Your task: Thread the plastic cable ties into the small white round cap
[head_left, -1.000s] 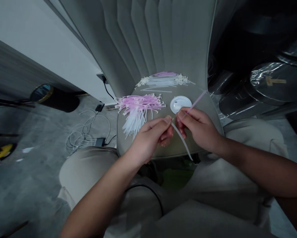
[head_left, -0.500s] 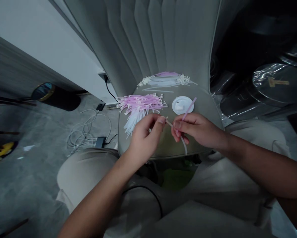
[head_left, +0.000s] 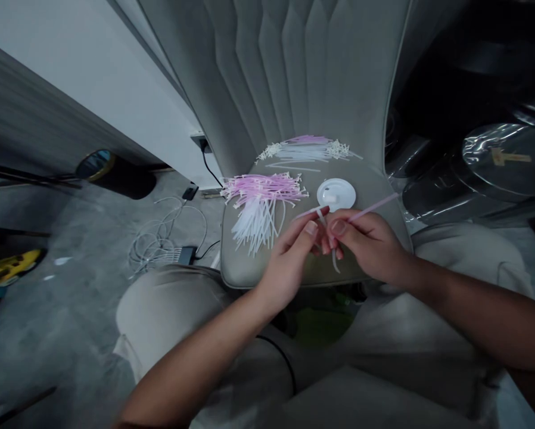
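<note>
My left hand (head_left: pixel 289 262) pinches a thin white plastic stick (head_left: pixel 320 215) between thumb and forefinger. My right hand (head_left: pixel 370 245) is closed on a thin pink plastic stick (head_left: pixel 377 206) that slants up to the right. The fingertips of both hands nearly meet, and a pale end (head_left: pixel 336 262) hangs below them. Exactly how the pieces join is hidden by the fingers. Beyond my left hand lies a pile of pink sticks (head_left: pixel 267 187) with whitish tips, with white sticks (head_left: pixel 255 226) fanned below. A small white dish (head_left: pixel 350 193) sits just past my right hand.
Everything rests on a grey padded chair seat (head_left: pixel 379 179). Another bundle of white and pink sticks (head_left: pixel 304 149) lies near the backrest (head_left: pixel 312 71). On the floor at left are coiled cables (head_left: pixel 154 238) and a dark cylinder (head_left: pixel 120 174). Plastic-wrapped drums (head_left: pixel 486 161) stand at right.
The pink stick has swung from steeply upright to a slant toward the right. My left hand has come closer to my right, and the view has shifted slightly left.
</note>
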{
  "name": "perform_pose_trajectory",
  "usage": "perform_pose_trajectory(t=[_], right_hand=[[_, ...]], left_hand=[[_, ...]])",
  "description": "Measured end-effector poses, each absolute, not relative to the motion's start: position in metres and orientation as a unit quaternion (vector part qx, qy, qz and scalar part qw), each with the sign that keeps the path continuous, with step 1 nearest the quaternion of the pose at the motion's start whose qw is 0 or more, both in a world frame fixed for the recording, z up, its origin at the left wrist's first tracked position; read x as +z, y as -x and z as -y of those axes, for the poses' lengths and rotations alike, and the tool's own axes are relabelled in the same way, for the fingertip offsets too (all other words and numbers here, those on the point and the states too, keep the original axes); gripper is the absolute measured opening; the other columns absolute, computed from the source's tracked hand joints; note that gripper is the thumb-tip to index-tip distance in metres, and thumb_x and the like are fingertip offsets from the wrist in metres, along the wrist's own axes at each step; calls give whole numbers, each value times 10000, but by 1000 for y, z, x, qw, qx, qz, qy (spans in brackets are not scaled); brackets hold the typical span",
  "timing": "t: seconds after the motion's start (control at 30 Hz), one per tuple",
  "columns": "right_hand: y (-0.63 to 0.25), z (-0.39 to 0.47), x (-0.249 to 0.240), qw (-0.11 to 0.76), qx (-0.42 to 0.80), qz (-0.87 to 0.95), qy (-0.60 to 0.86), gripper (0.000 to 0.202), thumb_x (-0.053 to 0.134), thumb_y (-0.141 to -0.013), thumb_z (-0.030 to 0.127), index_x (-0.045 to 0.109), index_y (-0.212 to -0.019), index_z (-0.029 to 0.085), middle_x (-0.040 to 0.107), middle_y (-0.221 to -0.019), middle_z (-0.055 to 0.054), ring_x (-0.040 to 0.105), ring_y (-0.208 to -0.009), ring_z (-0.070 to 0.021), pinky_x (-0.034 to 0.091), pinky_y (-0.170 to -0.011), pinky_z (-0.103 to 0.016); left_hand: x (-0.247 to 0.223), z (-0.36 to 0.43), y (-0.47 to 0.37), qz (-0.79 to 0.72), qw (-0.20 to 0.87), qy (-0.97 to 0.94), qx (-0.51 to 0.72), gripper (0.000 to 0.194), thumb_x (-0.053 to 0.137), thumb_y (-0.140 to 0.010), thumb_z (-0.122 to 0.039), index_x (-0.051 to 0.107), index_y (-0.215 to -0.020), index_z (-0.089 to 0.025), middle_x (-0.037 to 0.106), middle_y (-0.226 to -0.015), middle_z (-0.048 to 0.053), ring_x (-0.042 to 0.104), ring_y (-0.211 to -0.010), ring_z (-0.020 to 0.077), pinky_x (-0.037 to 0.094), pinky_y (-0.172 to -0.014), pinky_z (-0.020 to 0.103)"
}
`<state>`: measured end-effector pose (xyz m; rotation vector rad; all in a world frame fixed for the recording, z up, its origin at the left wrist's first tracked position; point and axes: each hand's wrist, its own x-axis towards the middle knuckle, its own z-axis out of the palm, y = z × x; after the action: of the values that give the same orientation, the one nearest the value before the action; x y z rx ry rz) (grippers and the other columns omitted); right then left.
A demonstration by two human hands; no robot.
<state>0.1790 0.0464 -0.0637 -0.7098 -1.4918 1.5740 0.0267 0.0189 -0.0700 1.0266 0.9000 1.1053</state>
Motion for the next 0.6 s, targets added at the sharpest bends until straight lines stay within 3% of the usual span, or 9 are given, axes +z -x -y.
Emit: perform_pose_trajectory(t=[0.23,0.37,0.47,0.6], right_hand=[[-178,-39,-57,382,666,581,269,352,443,-972,345,542,-681,174,574,-634,14,493,-541,-76,412,-530,-216],[-180,-37,-56,379,667,579,276,383,412,-983,362,529,-667,179,566,-591,20,492,-533,-75,402,-524,-210],[-182,-38,-57,375,647,601,284,397,413,-982,367,549,-664,171,569,-596,15,495,-543,-75,394,-528,-212],[-182,-41,-58,366,616,634,291,408,430,-973,381,562,-655,163,567,-603,10,487,-545,-75,387,-533,-219]], left_hand=[[-64,-21,-26,-393,600,-443,537,178,603,-892,-322,689,-1027,-245,604,-656,-35,555,-546,79,466,-569,223],[-56,-25,-25,-479,479,-525,516,99,668,-832,-280,694,-892,-205,656,-792,4,600,-701,103,482,-652,224],[-52,-29,-23,-510,449,-555,480,116,649,-839,-301,648,-814,-187,628,-733,2,569,-672,107,452,-617,225],[-52,-34,-23,-520,478,-564,428,279,576,-881,-370,561,-669,-188,528,-582,-25,478,-548,102,380,-522,230]])
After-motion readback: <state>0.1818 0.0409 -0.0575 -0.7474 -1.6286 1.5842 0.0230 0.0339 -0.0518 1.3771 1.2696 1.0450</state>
